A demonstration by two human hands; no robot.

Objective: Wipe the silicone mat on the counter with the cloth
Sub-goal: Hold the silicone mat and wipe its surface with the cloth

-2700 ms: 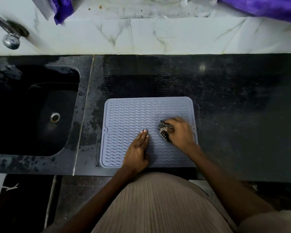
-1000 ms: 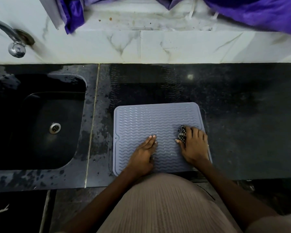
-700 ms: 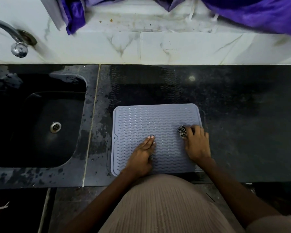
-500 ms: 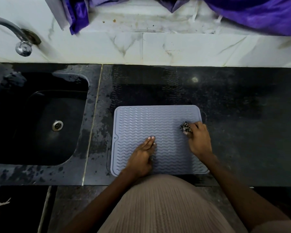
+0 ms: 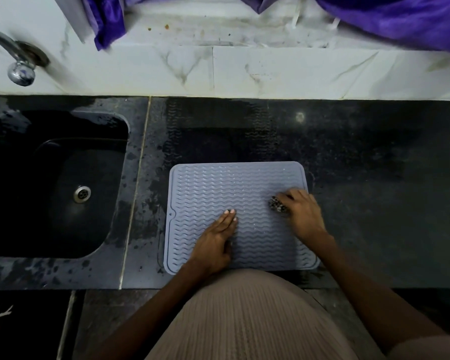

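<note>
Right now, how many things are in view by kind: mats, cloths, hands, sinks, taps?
Silicone mat: 1
Wiping cloth, bunched under the right hand: 1
Purple fabric pieces at the back ledge: 2
Hands: 2, left hand flat on the mat, right hand gripping the cloth
Sink: 1
Tap: 1
Total: 8

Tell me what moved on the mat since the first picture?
The right hand, gripping the bunched cloth, slid from the mat's middle toward its right edge, then farther up that side. The left hand stayed flat on the mat, holding it down. The mat stayed by the sink.
</note>
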